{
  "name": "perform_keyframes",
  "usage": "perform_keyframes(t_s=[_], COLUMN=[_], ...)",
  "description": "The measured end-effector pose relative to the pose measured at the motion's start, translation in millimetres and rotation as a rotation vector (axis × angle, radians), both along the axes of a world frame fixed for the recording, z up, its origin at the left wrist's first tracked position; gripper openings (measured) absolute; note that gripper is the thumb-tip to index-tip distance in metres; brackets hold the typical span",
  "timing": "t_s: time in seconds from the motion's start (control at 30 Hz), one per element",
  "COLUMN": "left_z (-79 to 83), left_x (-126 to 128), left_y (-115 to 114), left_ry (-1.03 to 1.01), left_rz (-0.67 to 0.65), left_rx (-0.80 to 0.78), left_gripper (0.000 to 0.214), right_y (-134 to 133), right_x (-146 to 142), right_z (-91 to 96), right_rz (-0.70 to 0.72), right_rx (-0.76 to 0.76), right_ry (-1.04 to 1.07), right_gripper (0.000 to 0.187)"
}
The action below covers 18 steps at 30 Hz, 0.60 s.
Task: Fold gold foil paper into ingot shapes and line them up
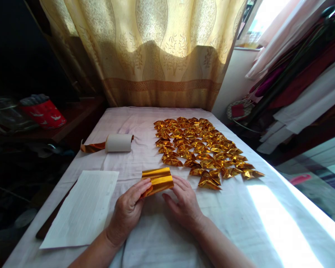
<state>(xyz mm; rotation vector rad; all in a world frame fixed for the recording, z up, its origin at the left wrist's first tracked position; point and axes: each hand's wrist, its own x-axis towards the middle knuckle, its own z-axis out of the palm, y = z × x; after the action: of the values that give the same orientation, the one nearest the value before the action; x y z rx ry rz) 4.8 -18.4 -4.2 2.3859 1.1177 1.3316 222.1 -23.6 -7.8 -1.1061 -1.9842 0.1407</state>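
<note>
A creased sheet of shiny gold foil paper (158, 180) is held up just above the cloth, between my two hands. My left hand (130, 203) pinches its left end, thumb in front, with part of the sheet curling at the fingertips. At the right edge, my right hand (185, 203) has its fingers bent around the foil, while the thumb sits lower and apart from it. Beyond my right hand lie several folded gold foil ingots (199, 149) in rough rows, the nearest one (209, 180) closest to my fingers.
A pale roll (119, 143) with a foil strip (93, 147) trailing left lies behind my left hand. White paper (82, 208) rests on a dark board at left. A red container (46, 113) stands on a side shelf. Curtains (164, 56) hang behind; clothes (304, 82) hang right.
</note>
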Motion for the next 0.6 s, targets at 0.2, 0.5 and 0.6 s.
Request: perform_keyframes(t_s=[0.2,0.5,0.6], left_z=[-4.1,-0.2,5.1], left_x=[-3.1,-3.5,-2.4], left_y=[1.5,-5.6,-7.6], left_ry=[0.078,0.244,0.332], left_rz=[-0.007,0.008,0.049], left_rx=[-0.010,-0.094,-0.088], left_gripper=[0.051,0.031,0.022], right_y=[0.4,-3.1,-5.3], right_x=[4.9,12.4,13.9], right_z=[-7.4,-2.3,1.3], right_rz=[-0.187,-0.026,0.010], right_rx=[0.046,-0.006,-0.079], right_ry=[-0.018,-0.234,-0.253], right_gripper=[0.049,0.019,0.016])
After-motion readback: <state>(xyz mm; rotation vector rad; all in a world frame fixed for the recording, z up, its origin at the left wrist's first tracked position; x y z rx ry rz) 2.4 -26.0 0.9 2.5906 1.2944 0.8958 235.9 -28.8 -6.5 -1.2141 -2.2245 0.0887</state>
